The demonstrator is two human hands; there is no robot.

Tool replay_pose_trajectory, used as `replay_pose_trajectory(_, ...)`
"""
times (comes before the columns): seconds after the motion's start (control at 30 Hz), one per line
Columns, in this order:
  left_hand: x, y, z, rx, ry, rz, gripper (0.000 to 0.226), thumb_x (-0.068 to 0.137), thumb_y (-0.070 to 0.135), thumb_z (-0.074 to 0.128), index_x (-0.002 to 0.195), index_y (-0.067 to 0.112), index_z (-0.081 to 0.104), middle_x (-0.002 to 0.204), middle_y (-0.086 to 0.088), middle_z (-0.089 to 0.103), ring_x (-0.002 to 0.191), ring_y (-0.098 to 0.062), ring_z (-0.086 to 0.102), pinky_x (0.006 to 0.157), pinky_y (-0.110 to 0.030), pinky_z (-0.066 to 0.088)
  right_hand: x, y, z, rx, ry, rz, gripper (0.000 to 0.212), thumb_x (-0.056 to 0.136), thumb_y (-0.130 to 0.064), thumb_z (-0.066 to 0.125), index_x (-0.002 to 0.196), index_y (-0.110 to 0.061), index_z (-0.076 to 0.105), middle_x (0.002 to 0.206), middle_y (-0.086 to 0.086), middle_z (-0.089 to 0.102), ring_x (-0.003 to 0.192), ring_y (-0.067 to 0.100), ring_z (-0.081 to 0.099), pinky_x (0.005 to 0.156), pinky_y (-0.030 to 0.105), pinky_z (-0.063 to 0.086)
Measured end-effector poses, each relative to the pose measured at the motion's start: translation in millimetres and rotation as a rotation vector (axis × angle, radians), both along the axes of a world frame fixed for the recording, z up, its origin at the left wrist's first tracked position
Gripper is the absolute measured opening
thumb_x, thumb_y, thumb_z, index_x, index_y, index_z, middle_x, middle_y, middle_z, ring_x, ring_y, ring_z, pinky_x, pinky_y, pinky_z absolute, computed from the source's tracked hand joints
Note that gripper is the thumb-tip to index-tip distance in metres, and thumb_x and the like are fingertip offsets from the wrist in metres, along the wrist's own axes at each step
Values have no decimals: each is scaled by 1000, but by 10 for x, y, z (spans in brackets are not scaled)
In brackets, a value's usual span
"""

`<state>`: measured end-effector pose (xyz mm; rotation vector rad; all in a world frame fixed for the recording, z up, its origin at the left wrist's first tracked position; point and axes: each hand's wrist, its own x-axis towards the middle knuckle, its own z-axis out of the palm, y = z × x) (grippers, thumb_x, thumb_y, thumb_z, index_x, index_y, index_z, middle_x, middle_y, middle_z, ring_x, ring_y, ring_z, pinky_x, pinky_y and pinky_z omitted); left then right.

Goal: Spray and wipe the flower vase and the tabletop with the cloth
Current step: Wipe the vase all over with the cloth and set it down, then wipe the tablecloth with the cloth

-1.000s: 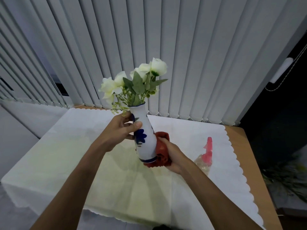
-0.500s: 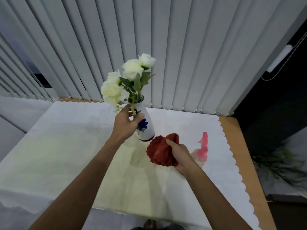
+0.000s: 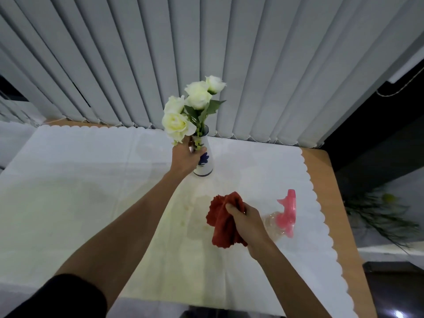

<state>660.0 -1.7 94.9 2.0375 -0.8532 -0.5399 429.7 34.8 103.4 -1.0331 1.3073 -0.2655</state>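
Observation:
A white flower vase (image 3: 205, 163) with blue markings and white roses stands upright at the back middle of the tabletop (image 3: 68, 191), which has a white scalloped cloth over it. My left hand (image 3: 185, 157) is wrapped around the vase's neck. Nearer to me and to the right, my right hand (image 3: 246, 222) grips a bunched red cloth (image 3: 221, 223) just above the table. A clear spray bottle with a pink trigger head (image 3: 286, 214) lies right behind that hand.
Grey vertical blinds (image 3: 229, 65) hang close behind the vase. Bare wood of the table (image 3: 330, 180) shows along its right edge. Beyond that edge lie a dark floor and some greenery (image 3: 378, 214).
My left hand carried the vase away from me and set it down at the back of the table. My right hand came off the vase with the red cloth and dropped toward the tabletop.

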Motion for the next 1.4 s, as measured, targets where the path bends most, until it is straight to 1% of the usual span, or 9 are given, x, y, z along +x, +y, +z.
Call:
replay_pose_trajectory(0.17, 52, -164, -110, 38, 4, -24, 36, 89, 19, 73, 118, -1, 62, 108, -10, 70, 97, -22, 62, 73, -6, 37, 0, -10, -91, -6, 54, -7, 9, 101, -29, 63, 98, -26, 71, 99, -3, 77, 91, 13, 72, 84, 42, 60)
replay_pose_trajectory(0.27, 43, -192, -170, 49, -10, -16, 41, 90, 22, 74, 123, 1, 63, 121, -11, 70, 113, -28, 63, 83, -16, 36, -6, -24, -120, -11, 79, -15, 9, 100, -30, 63, 102, -25, 71, 101, -4, 77, 95, 14, 71, 84, 40, 60)
replay_pose_trajectory(0.43, 23, -178, -256, 69, 80, -16, 42, 91, 5, 72, 128, -9, 57, 106, -7, 62, 88, -19, 57, 59, 2, 42, 38, -22, -101, -9, 62, -20, 8, 101, -27, 63, 103, -23, 70, 98, -5, 76, 91, 11, 70, 74, 32, 58)
replay_pose_trajectory(0.73, -60, 531, -595, 132, 127, -29, 70, 88, 23, 75, 150, 14, 43, 152, -5, 52, 140, -23, 48, 115, -32, 37, 321, 4, -216, -508, 186, 216, 22, 98, -31, 60, 120, -29, 61, 98, -20, 66, 94, 6, 67, 77, 24, 51)
replay_pose_trajectory(0.8, -171, 854, -784, 172, 72, -29, 66, 90, 20, 71, 150, 14, 44, 152, -6, 51, 141, -23, 47, 116, -31, 34, 403, 42, -430, -633, 241, 400, 35, 90, -43, 60, 122, -29, 60, 126, -11, 64, 117, 16, 63, 94, 34, 53)
replay_pose_trajectory(0.9, -310, 1381, -1088, 218, -37, -34, 58, 94, 12, 64, 148, 9, 45, 159, -11, 41, 150, -27, 33, 122, -32, 24, 536, 144, -776, -542, 412, 685, 67, 88, -62, 60, 143, -25, 52, 170, 2, 21, 155, 23, 23, 124, 44, 25)
replay_pose_trajectory(1.03, -394, 1971, -1476, 428, -294, -76, 62, 101, 28, 51, 157, 10, 30, 168, -13, 15, 157, -30, 6, 125, -58, 10, 760, 173, -1178, -613, 449, 607, 75, 100, -57, 45, 161, -16, 28, 173, 5, 12, 160, 22, 5, 129, 47, 6)
replay_pose_trajectory(1.23, -530, 2234, -1684, 575, -467, -16, 62, 106, 46, 23, 161, 22, 13, 171, -5, 2, 158, -25, -5, 124, -59, 0, 811, 848, -1535, -1034, 494, 856, 65, 102, -44, 40, 157, -8, 40, 165, 12, 35, 155, 29, 28, 126, 51, 22)
replay_pose_trajectory(1.4, -554, 2216, -1709, 531, -528, 40, 60, 104, 41, 34, 160, 21, 23, 170, -5, 14, 158, -25, 6, 124, -60, 8, 204, 452, -1631, -1225, 412, 1037, 58, 103, -39, 44, 154, -15, 47, 165, 6, 36, 156, 25, 27, 124, 52, 25)
